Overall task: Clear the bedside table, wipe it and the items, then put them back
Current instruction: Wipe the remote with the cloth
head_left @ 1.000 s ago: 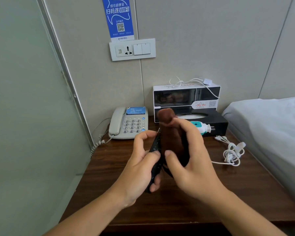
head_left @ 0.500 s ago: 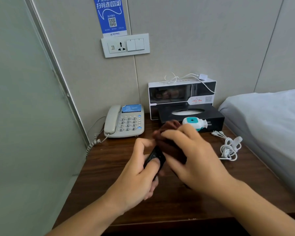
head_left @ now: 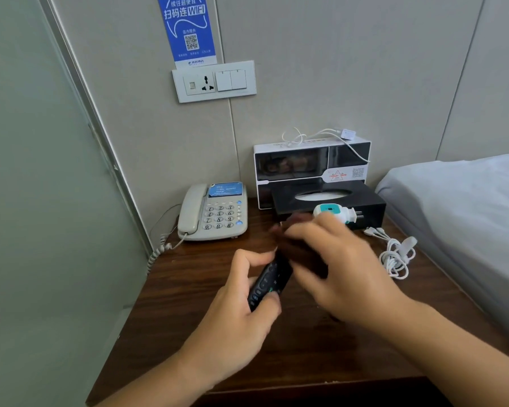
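Head view, sole view. Black remote control [head_left: 266, 282] held in the air above the bedside table [head_left: 188, 292], gripped by the left hand [head_left: 241, 312]: thumb over the button face at the near end, index finger arched over the far portion, remaining fingers curled beneath. Long axis of the remote running from about 7 o'clock (near end, in the palm) to 1 o'clock (far end, under the cloth). Brown cloth [head_left: 297, 230] bunched over the far end, pressed there by the right hand [head_left: 344, 268]; fingers of that hand motion-blurred, apparently curled round the cloth, exact grip not resolvable. Right hand at 2 o'clock from the left, touching the remote only through the cloth. Exposed button face lying toward 7 o'clock from the right fingertips, so any coming stroke judged to run down the long axis toward the left palm. Right hand nearer the cloth, left hand nearer the uncovered part of the remote.

Behind, at 11 o'clock from the hands: telephone [head_left: 215, 212] against the wall. At 1 o'clock: black tissue box [head_left: 329, 201] with a white-and-teal plug-in device [head_left: 335, 214] on its near edge, and a white-framed box [head_left: 310, 168] behind it. At 3 o'clock: coiled white cable [head_left: 395, 257] on the table, near the bed [head_left: 465, 207]. Step judged as wiping an item, with other items still on the table.
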`<act>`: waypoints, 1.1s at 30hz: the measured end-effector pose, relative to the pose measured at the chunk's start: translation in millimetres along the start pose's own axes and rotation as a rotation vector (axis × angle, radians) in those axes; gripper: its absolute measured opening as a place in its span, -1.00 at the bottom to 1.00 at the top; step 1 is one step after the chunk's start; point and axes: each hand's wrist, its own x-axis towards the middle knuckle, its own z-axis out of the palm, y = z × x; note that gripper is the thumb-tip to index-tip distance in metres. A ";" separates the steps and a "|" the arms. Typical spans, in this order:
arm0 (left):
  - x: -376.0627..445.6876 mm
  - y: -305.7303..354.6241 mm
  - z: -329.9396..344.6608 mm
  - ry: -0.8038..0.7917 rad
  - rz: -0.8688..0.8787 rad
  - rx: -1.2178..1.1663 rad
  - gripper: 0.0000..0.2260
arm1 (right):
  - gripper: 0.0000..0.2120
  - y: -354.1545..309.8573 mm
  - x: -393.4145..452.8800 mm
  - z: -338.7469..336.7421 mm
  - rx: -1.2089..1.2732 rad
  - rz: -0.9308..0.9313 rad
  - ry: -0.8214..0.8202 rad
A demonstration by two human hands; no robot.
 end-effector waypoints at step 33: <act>0.4 6.2 -5.7 0.067 0.100 0.247 -0.70 | -0.61 4.1 -2.9 -1.6 0.074 0.123 0.163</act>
